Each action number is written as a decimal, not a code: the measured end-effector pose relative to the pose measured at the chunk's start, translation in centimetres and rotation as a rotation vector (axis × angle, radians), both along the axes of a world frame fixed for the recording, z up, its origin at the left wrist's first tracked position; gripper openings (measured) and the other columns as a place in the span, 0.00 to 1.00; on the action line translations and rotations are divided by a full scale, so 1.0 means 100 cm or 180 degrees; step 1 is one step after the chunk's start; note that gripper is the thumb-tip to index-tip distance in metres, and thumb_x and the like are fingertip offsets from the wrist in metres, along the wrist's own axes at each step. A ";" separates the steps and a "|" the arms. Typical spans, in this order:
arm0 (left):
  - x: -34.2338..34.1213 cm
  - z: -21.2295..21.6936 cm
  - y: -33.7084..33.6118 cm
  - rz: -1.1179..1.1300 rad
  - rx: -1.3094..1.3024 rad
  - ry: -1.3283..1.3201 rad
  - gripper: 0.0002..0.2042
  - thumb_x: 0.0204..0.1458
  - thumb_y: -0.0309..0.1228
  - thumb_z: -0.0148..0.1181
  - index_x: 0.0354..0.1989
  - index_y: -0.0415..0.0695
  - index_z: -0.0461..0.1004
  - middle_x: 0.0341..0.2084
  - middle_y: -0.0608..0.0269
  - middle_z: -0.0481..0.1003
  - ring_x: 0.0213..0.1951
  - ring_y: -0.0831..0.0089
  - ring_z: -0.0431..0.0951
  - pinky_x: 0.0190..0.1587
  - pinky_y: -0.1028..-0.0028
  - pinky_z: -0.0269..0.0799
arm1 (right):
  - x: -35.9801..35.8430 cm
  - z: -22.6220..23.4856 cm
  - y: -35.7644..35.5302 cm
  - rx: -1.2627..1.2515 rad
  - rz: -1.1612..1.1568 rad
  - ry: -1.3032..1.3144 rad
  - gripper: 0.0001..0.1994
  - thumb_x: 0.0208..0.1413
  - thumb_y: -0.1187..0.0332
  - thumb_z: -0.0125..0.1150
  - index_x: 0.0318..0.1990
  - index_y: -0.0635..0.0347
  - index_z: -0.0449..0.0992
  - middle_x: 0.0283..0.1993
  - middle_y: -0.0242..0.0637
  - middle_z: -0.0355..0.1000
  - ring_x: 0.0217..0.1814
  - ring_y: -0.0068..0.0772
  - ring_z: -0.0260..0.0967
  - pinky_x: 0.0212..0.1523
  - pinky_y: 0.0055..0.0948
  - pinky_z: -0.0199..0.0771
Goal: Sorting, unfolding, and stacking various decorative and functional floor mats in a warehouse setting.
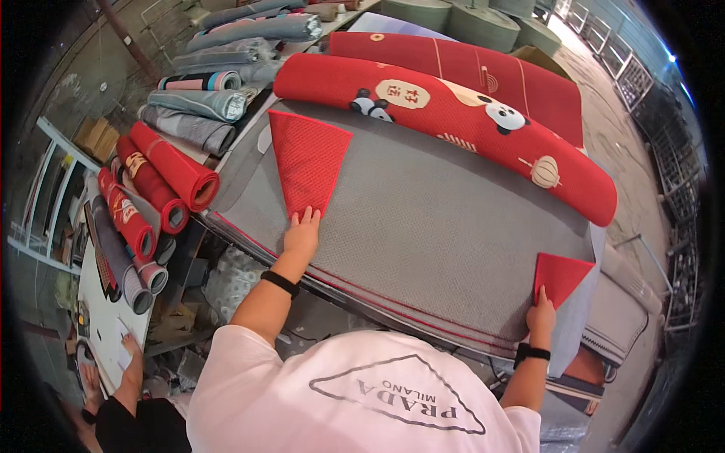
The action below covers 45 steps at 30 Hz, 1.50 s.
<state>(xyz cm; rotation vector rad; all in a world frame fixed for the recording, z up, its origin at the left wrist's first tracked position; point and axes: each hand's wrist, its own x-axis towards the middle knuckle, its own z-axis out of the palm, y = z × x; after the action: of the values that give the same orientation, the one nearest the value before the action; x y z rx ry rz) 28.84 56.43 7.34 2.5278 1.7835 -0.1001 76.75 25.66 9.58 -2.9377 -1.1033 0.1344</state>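
Observation:
A large mat lies with its grey backing up on a stack of mats before me. Two of its corners are folded over and show the red face: a long red flap at left and a smaller red flap at right. My left hand is closed on the near tip of the left flap, fingers on top. My right hand grips the lower edge of the right flap; its fingers are partly hidden. Beyond them, a curled red mat with pandas lies across the far side.
Another red mat lies behind the panda one. Rolled red mats and plastic-wrapped grey rolls line the left. At lower left, another person's hand rests by a white tabletop. Metal racks stand far right.

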 end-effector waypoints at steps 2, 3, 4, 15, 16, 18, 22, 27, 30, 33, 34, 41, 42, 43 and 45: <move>-0.012 0.000 -0.004 -0.0186 0.0142 -0.0396 0.24 0.47 0.24 0.39 0.56 0.48 0.52 0.57 0.57 0.51 0.53 0.48 0.57 0.48 0.61 0.62 | 0.003 0.010 -0.008 0.0009 0.0033 0.0009 0.29 0.40 0.75 0.46 0.55 0.44 0.58 0.36 0.48 0.66 0.38 0.50 0.65 0.38 0.41 0.65; -0.024 0.010 -0.011 0.0479 -0.0018 -0.1595 0.25 0.44 0.21 0.42 0.55 0.45 0.52 0.57 0.54 0.50 0.54 0.48 0.56 0.50 0.64 0.61 | 0.006 0.015 -0.011 0.0059 -0.0046 0.0160 0.29 0.40 0.76 0.46 0.55 0.45 0.59 0.37 0.48 0.66 0.40 0.50 0.64 0.40 0.40 0.64; -0.035 0.017 -0.016 0.1131 -0.0174 -0.2796 0.26 0.42 0.19 0.44 0.55 0.42 0.53 0.57 0.51 0.49 0.54 0.47 0.55 0.51 0.66 0.59 | 0.010 0.018 -0.017 0.0131 -0.0135 0.0307 0.29 0.39 0.77 0.46 0.55 0.47 0.59 0.39 0.49 0.66 0.43 0.50 0.64 0.42 0.39 0.64; 0.115 0.078 0.055 -0.1092 0.0661 -0.1512 0.25 0.37 0.23 0.57 0.49 0.43 0.61 0.54 0.52 0.54 0.56 0.57 0.53 0.55 0.60 0.49 | 0.040 0.067 0.210 0.1712 0.1551 -0.0396 0.31 0.36 0.74 0.60 0.53 0.60 0.57 0.55 0.43 0.56 0.57 0.42 0.53 0.54 0.36 0.54; 0.139 0.073 0.074 -0.1277 0.0725 -0.1388 0.26 0.37 0.23 0.57 0.49 0.43 0.60 0.54 0.53 0.54 0.56 0.59 0.54 0.54 0.60 0.51 | 0.044 0.055 0.226 0.1408 0.1334 -0.0622 0.34 0.35 0.73 0.61 0.55 0.58 0.55 0.58 0.41 0.53 0.60 0.39 0.49 0.55 0.37 0.51; 0.179 0.070 0.113 -0.1515 0.0927 -0.1292 0.26 0.37 0.23 0.57 0.50 0.44 0.60 0.54 0.55 0.54 0.56 0.60 0.54 0.54 0.60 0.52 | 0.063 0.037 0.240 0.1337 0.1158 -0.0671 0.38 0.34 0.70 0.63 0.57 0.53 0.52 0.61 0.36 0.46 0.63 0.36 0.41 0.57 0.40 0.46; 0.237 0.060 0.173 -0.1677 0.1380 -0.0744 0.28 0.38 0.26 0.58 0.52 0.44 0.58 0.56 0.57 0.52 0.56 0.61 0.53 0.54 0.61 0.52 | 0.090 0.016 0.242 0.0758 0.0832 -0.1179 0.41 0.30 0.72 0.65 0.57 0.47 0.52 0.62 0.33 0.45 0.63 0.34 0.41 0.56 0.43 0.46; 0.270 -0.005 0.227 -0.1523 0.1798 -0.0670 0.20 0.37 0.27 0.55 0.44 0.44 0.65 0.41 0.61 0.68 0.45 0.66 0.66 0.46 0.64 0.62 | 0.130 0.003 0.261 0.1544 0.1254 -0.1554 0.14 0.42 0.72 0.49 0.40 0.51 0.66 0.44 0.30 0.64 0.50 0.30 0.59 0.50 0.37 0.54; 0.273 0.017 0.219 -0.1352 0.0612 -0.0698 0.15 0.36 0.24 0.53 0.37 0.45 0.69 0.34 0.58 0.71 0.38 0.61 0.71 0.39 0.65 0.66 | 0.137 0.012 0.256 0.1613 0.1217 -0.1163 0.05 0.43 0.72 0.47 0.28 0.53 0.69 0.26 0.31 0.67 0.35 0.31 0.65 0.45 0.35 0.56; 0.232 0.074 0.191 -0.1872 0.1103 -0.1677 0.12 0.32 0.21 0.53 0.30 0.43 0.71 0.26 0.54 0.72 0.33 0.58 0.71 0.36 0.64 0.65 | 0.116 0.069 0.218 0.1845 0.1480 -0.0884 0.07 0.40 0.72 0.54 0.31 0.54 0.70 0.31 0.33 0.70 0.38 0.32 0.66 0.48 0.37 0.55; 0.215 0.109 0.175 -0.2004 0.1084 -0.1581 0.15 0.30 0.21 0.57 0.32 0.44 0.71 0.28 0.56 0.73 0.35 0.60 0.72 0.42 0.63 0.62 | 0.099 0.107 0.198 0.1854 0.1534 -0.0917 0.10 0.37 0.73 0.58 0.32 0.54 0.71 0.32 0.32 0.70 0.38 0.32 0.67 0.51 0.39 0.52; 0.195 0.247 0.142 -0.1587 0.2519 -0.1306 0.30 0.35 0.31 0.60 0.52 0.51 0.58 0.53 0.58 0.56 0.55 0.61 0.55 0.53 0.58 0.48 | 0.067 0.248 0.183 0.2086 0.1263 -0.2204 0.21 0.34 0.74 0.59 0.43 0.54 0.67 0.49 0.36 0.63 0.53 0.38 0.57 0.53 0.39 0.50; 0.209 0.239 0.142 -0.1607 0.2698 -0.0893 0.28 0.34 0.26 0.59 0.49 0.48 0.61 0.52 0.53 0.56 0.52 0.57 0.58 0.49 0.60 0.55 | 0.072 0.237 0.191 0.1954 0.1185 -0.2403 0.21 0.36 0.73 0.58 0.44 0.54 0.67 0.50 0.36 0.62 0.53 0.39 0.56 0.53 0.38 0.51; 0.211 0.225 0.144 -0.1731 0.2665 -0.0658 0.23 0.37 0.27 0.57 0.47 0.49 0.63 0.51 0.53 0.58 0.52 0.58 0.59 0.48 0.59 0.56 | 0.070 0.216 0.200 0.1818 0.1491 -0.2048 0.21 0.37 0.71 0.58 0.45 0.55 0.67 0.51 0.38 0.61 0.54 0.40 0.56 0.52 0.39 0.52; 0.225 0.172 0.139 -0.2240 0.1693 -0.0765 0.15 0.42 0.33 0.52 0.41 0.48 0.68 0.51 0.55 0.59 0.52 0.58 0.59 0.50 0.58 0.56 | 0.064 0.174 0.213 0.1556 0.1872 -0.1120 0.23 0.38 0.65 0.59 0.47 0.56 0.66 0.52 0.41 0.60 0.55 0.41 0.55 0.51 0.41 0.53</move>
<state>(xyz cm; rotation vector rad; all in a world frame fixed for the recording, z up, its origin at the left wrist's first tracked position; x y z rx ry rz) 51.31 70.28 24.56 3.2258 0.8429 0.7074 83.20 47.01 26.95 -2.1852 -1.7176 -0.5858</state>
